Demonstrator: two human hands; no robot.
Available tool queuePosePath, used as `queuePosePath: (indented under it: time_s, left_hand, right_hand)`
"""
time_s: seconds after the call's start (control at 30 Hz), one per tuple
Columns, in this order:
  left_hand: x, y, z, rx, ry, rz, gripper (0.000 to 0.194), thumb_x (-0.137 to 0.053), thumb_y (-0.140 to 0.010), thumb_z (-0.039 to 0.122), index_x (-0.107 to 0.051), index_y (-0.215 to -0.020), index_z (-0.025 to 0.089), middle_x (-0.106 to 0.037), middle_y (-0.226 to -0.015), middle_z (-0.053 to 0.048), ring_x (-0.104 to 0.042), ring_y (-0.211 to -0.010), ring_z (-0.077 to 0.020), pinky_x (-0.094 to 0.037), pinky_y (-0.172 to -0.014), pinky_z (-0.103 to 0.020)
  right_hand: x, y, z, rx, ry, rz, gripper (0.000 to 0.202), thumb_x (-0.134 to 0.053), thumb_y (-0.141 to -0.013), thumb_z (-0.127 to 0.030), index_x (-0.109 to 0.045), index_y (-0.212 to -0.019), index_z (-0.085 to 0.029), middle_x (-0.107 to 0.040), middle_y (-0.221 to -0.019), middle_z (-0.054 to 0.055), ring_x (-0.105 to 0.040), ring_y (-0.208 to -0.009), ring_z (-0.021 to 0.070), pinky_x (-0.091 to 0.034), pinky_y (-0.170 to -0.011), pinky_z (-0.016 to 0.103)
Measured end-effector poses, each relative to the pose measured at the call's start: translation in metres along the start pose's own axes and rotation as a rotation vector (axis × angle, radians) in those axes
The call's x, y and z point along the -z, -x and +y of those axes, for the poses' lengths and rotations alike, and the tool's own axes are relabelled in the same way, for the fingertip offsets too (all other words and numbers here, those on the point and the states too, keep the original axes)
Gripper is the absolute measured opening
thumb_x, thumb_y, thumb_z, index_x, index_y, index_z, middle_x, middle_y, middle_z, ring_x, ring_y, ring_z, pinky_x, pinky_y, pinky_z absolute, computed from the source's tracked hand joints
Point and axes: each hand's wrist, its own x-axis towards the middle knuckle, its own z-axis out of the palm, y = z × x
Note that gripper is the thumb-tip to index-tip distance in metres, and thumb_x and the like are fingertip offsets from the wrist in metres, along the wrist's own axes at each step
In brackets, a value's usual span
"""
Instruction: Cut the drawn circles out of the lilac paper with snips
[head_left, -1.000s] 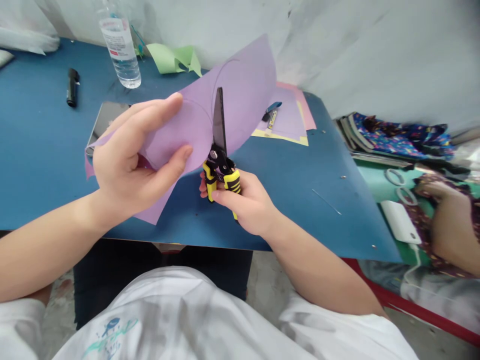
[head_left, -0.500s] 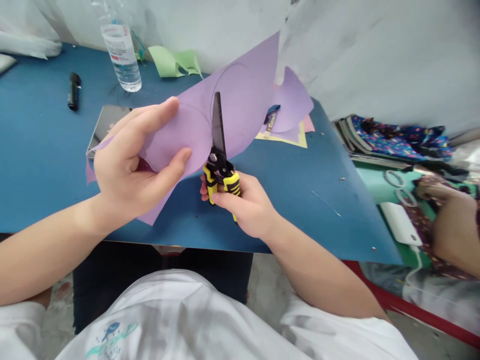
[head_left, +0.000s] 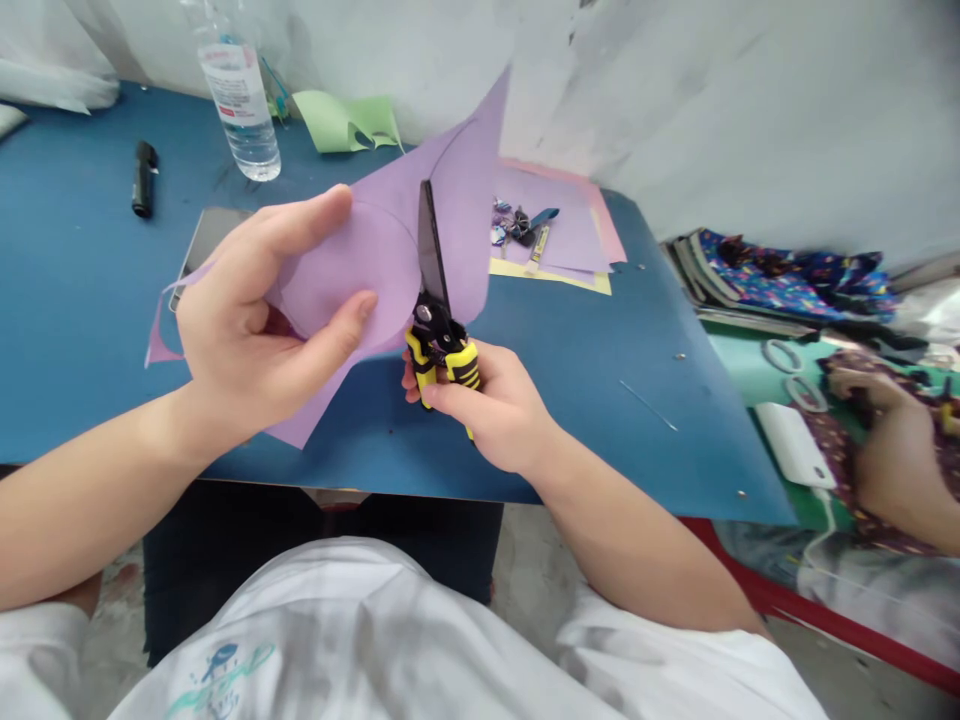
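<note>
One view only — from the person's head, looking forward and down. It takes in both forearms at close range, the blue table [head_left: 570, 440] from its near edge to its far edge, and the table's right corners — with the wall [head_left: 675, 110] behind.

I have a curled purple sheet [head_left: 457, 220] marked with thin curved lines, raised above the bench's near edge [head_left: 375, 488], and black-bladed shears [head_left: 433, 270] with yellow-and-black handles, blades pointing up against the sheet, above that same edge.
</note>
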Motion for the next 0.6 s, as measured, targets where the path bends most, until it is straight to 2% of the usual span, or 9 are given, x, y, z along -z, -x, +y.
queuePosePath:
  time_s: [0.1, 0.23, 0.3, 0.37, 0.43, 0.5, 0.6]
  left_hand:
    - [0.003, 0.001, -0.001, -0.01, 0.011, 0.004, 0.047, -0.076, -0.115, 0.034, -0.069, -0.16, 0.042, -0.082, -0.153, 0.004, -0.082, -0.137, -0.0233, -0.074, -0.119, -0.049]
    - [0.004, 0.001, -0.002, -0.028, 0.033, -0.034, 0.052, -0.078, -0.114, 0.038, -0.068, -0.164, 0.032, -0.08, -0.157, -0.003, -0.08, -0.142, -0.0288, -0.072, -0.124, -0.055]
    - [-0.002, -0.002, -0.002, -0.014, 0.096, -0.001, 0.059, -0.085, -0.109, 0.05, -0.071, -0.162, 0.03, -0.08, -0.154, -0.006, -0.08, -0.143, -0.0341, -0.072, -0.125, -0.06]
    - [-0.012, -0.006, 0.001, 0.028, 0.174, 0.063, 0.075, -0.095, -0.098, 0.062, -0.071, -0.161, 0.031, -0.08, -0.15, -0.007, -0.078, -0.147, -0.0396, -0.073, -0.123, -0.064]
    - [-0.022, -0.011, 0.003, 0.085, 0.203, 0.085, 0.086, -0.101, -0.091, 0.064, -0.068, -0.164, 0.032, -0.078, -0.152, -0.008, -0.074, -0.153, -0.043, -0.073, -0.123, -0.065]
    - [-0.028, -0.014, 0.005, 0.112, 0.213, 0.085, 0.09, -0.102, -0.089, 0.064, -0.066, -0.166, 0.032, -0.076, -0.155, -0.009, -0.071, -0.157, -0.0445, -0.073, -0.123, -0.065]
    - [-0.027, -0.014, 0.001, 0.137, 0.24, 0.077, 0.091, -0.101, -0.089, 0.065, -0.066, -0.166, 0.032, -0.076, -0.154, -0.009, -0.071, -0.156, -0.0444, -0.075, -0.12, -0.063]
  right_hand:
    - [0.0, 0.0, -0.003, -0.008, 0.006, 0.002, 0.01, -0.076, -0.084, -0.035, -0.073, -0.086, -0.027, -0.07, -0.082, -0.001, -0.069, -0.084, 0.0249, -0.057, -0.082, 0.043]
    - [0.0, 0.0, -0.004, -0.005, 0.009, -0.005, 0.009, -0.076, -0.086, -0.036, -0.072, -0.085, -0.027, -0.069, -0.08, -0.001, -0.069, -0.084, 0.0251, -0.056, -0.081, 0.043]
    - [0.001, 0.0, -0.004, -0.002, 0.014, -0.005, 0.009, -0.076, -0.085, -0.036, -0.071, -0.085, -0.028, -0.068, -0.078, -0.001, -0.069, -0.083, 0.0249, -0.056, -0.08, 0.043]
    - [0.001, 0.0, -0.004, 0.002, 0.023, -0.004, 0.01, -0.075, -0.085, -0.036, -0.07, -0.084, -0.027, -0.066, -0.077, -0.002, -0.068, -0.082, 0.0246, -0.055, -0.079, 0.043]
    - [0.002, 0.0, -0.005, 0.006, 0.039, -0.003, 0.011, -0.075, -0.086, -0.036, -0.068, -0.083, -0.027, -0.066, -0.077, -0.002, -0.067, -0.081, 0.0242, -0.054, -0.078, 0.043]
    - [0.002, 0.0, -0.006, 0.011, 0.054, -0.001, 0.012, -0.074, -0.087, -0.036, -0.067, -0.083, -0.027, -0.065, -0.078, -0.001, -0.066, -0.08, 0.0239, -0.053, -0.077, 0.042]
    - [0.003, 0.0, -0.007, 0.014, 0.078, 0.005, 0.013, -0.073, -0.086, -0.036, -0.065, -0.082, -0.027, -0.065, -0.077, -0.002, -0.065, -0.08, 0.0233, -0.052, -0.077, 0.042]
